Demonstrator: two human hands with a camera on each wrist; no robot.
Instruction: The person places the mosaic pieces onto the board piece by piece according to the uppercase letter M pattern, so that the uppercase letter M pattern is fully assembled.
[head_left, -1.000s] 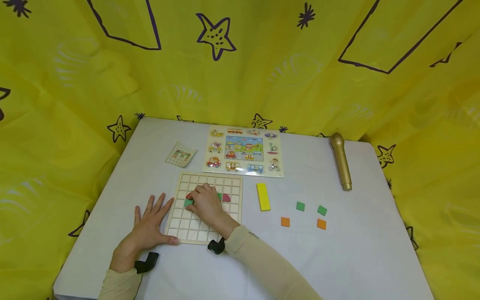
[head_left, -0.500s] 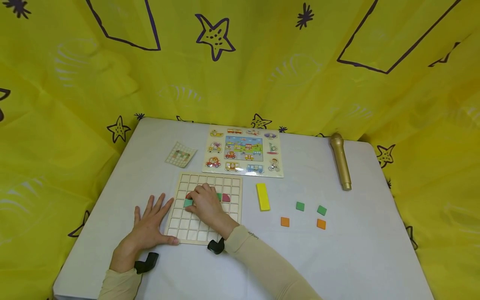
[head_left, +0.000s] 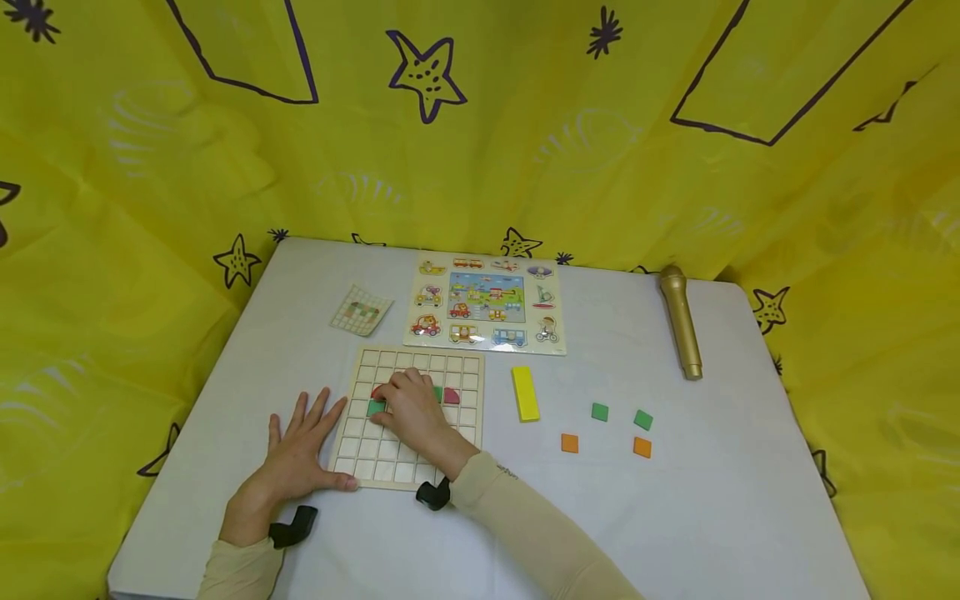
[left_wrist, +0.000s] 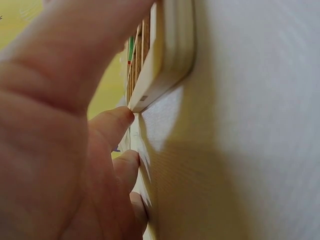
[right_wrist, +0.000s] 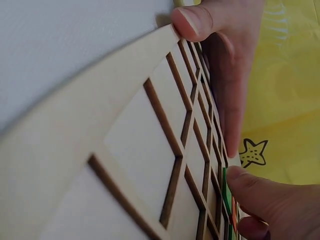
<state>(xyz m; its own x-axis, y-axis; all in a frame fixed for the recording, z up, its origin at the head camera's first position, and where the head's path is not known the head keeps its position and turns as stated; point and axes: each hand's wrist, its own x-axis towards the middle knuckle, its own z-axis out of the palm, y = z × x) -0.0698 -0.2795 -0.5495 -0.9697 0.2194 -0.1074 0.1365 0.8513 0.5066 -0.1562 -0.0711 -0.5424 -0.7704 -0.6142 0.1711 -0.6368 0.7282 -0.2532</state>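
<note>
A person's right hand (head_left: 415, 408) was curled over a wooden grid board (head_left: 388, 448) on a white tabletop (head_left: 712, 508), its thumb against a green tile (head_left: 376, 407) and a fingertip at a red piece (head_left: 377, 389) left of the grip; whether it pinched or only pressed could not be told. Another green tile (head_left: 438, 392) and a pink quarter-round (head_left: 452, 396) sat in the board just right of that grip. The left hand (head_left: 296, 458), its grip spread, lay farther left, thumb at the board's near left corner. Right of the right grip were a yellow block (head_left: 526, 394) and, farther out, two green squares (head_left: 600, 412), two orange squares (head_left: 570, 443) and a gold microphone (head_left: 682, 325). Beyond it lay a patterned card (head_left: 362, 310) and a picture puzzle (head_left: 486, 300).
</note>
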